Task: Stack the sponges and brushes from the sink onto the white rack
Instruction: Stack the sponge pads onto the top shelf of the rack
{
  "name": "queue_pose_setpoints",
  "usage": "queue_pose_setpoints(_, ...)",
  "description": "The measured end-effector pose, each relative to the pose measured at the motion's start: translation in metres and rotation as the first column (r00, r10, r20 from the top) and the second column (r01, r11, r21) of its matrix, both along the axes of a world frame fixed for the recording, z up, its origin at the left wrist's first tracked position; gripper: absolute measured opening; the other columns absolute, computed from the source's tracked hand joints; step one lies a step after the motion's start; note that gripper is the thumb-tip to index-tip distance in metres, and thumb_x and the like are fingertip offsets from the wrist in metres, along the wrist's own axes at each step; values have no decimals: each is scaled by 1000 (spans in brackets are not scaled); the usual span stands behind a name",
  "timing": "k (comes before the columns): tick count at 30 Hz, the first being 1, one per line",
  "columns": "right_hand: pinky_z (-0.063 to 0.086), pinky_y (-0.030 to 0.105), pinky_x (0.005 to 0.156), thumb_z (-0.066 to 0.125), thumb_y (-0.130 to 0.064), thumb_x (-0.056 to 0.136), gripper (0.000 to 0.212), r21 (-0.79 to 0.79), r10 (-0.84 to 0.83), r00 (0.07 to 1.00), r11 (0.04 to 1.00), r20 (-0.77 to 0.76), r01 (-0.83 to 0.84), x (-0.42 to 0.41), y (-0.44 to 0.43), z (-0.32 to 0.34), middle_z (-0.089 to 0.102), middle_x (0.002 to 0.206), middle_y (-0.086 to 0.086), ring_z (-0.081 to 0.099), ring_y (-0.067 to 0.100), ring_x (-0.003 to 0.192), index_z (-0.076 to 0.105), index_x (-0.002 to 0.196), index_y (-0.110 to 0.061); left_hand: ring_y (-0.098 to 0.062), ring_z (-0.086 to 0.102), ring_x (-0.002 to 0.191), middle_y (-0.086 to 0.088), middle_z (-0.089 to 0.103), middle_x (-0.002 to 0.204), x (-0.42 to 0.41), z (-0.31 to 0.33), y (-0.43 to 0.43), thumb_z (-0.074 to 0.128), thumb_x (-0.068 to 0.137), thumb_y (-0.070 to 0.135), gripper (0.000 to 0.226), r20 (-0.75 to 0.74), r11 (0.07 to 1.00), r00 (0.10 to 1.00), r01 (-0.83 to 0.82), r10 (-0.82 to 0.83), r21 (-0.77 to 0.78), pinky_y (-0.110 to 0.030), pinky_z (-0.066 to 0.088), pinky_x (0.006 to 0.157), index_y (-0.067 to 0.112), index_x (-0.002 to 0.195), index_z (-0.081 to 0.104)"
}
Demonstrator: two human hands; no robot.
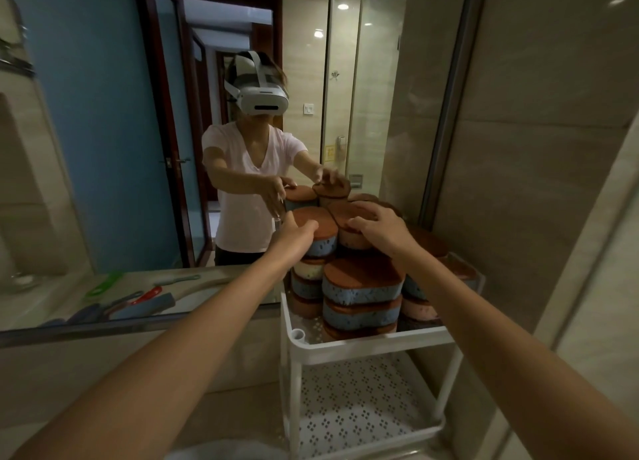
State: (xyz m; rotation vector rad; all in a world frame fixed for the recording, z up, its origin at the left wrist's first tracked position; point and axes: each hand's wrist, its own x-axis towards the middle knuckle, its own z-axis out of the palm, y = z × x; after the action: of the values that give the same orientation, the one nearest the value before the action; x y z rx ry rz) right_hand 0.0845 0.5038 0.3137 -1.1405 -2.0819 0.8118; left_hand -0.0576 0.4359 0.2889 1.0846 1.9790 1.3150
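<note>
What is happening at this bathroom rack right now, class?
A person is piling sponges on the top tier of a white rack beside a mirror. The left hand rests on the top sponge of one stack, and the right hand presses on the neighbouring top sponge. Several stacks already fill the tier. The lower shelf holds nothing.

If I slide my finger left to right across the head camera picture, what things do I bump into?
Green brush → red-handled brush → left hand → right hand → white rack.
</note>
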Motion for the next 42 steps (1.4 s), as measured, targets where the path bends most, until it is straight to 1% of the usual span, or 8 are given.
queue_pose_setpoints(17,32,37,107,33,-42,98,43,169,38,954,981,299,-92,1,-1,-12,46,145,3,41,26,133,44,138,-27,-30,28,141,-10,25,155,7,-4,-2,31,93,45,57,-251,999,967,46,-50,-21,-47,29,114,31,147,19)
queue_pose_setpoints(20,34,38,106,35,-43,97,43,157,42,942,983,332,-99,-1,1,-11,47,144,4,42,27,132,46,137,-27,-30,36,136,-11,34,150,7,-5,-3,37,78,60,74,-244,997,967,57,-69,-54,-47,36,109,31,145,25)
queue_pose_setpoints(28,35,42,107,34,-43,97,43,134,35,883,985,467,-110,-4,1,-1,42,147,8,36,32,134,43,137,-30,-32,34,137,-13,28,153,8,-7,-5,40,91,49,64,-254,996,965,43,-61,-75,-42,34,111,28,147,20)
queue_pose_setpoints(34,15,41,116,30,-29,101,42,213,72,909,962,411,-172,1,-20,3,23,155,10,11,30,145,40,140,-19,-28,31,140,-8,28,154,12,9,-18,31,93,51,60,-178,999,983,44,-46,-17,-45,30,114,27,147,21)
queue_pose_setpoints(36,21,39,114,36,-25,99,42,306,72,959,939,273,-158,-3,-31,3,29,151,12,22,28,142,41,139,-16,-26,41,132,-7,39,147,13,13,-26,30,96,43,54,-169,999,986,-7,14,46,-40,37,107,23,146,25)
queue_pose_setpoints(38,29,34,110,43,-17,95,41,384,120,976,905,183,-184,-9,-47,3,38,145,10,34,25,135,45,136,-11,-18,56,101,-1,57,117,15,18,-42,31,99,29,43,-191,993,977,-75,91,90,-28,44,79,18,141,35)
queue_pose_setpoints(40,38,32,101,47,-8,91,39,429,227,968,868,104,-250,-16,-72,2,47,137,10,45,25,125,50,130,-8,-11,49,65,3,56,90,11,20,-65,33,98,17,37,-214,978,958,-167,191,125,-23,36,55,17,133,46)
queue_pose_setpoints(42,43,32,94,49,-4,89,36,434,352,936,843,0,-317,-26,-105,-5,55,128,13,53,27,116,55,124,-5,-14,47,58,-3,59,87,0,15,-92,36,95,10,31,-169,951,942,-262,289,166,-25,35,50,13,117,58)
